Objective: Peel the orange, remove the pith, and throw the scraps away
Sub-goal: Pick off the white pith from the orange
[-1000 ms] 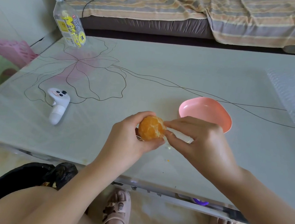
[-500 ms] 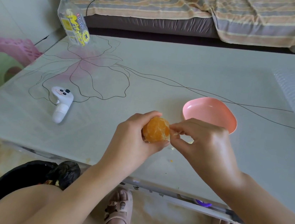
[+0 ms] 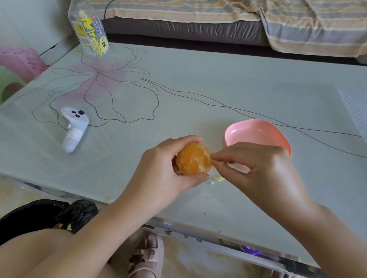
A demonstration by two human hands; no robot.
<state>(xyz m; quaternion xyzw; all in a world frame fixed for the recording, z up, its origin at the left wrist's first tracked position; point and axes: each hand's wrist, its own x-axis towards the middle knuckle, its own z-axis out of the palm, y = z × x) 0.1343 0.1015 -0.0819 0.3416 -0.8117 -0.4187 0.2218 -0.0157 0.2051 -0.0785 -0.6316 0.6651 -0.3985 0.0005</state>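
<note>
A peeled orange with pale streaks of pith is held above the table's front half. My left hand grips it from the left and below, thumb under it and fingers over its top. My right hand meets the fruit's right side, thumb and forefinger pinching a thin strand of pith at the orange's surface. Small yellowish scraps lie on the table just below the fruit. A black bin bag stands open on the floor at the lower left, partly hidden by my left arm.
A pink bowl sits just behind my right hand. A white controller lies at the left, and a plastic bottle stands at the far left corner. The glass table ends close to my knees. A sofa runs behind it.
The view has shifted slightly. My right thumb and forefinger have closed tighter on the pith at the orange's right side; my left hand keeps the fruit in about the same place.
</note>
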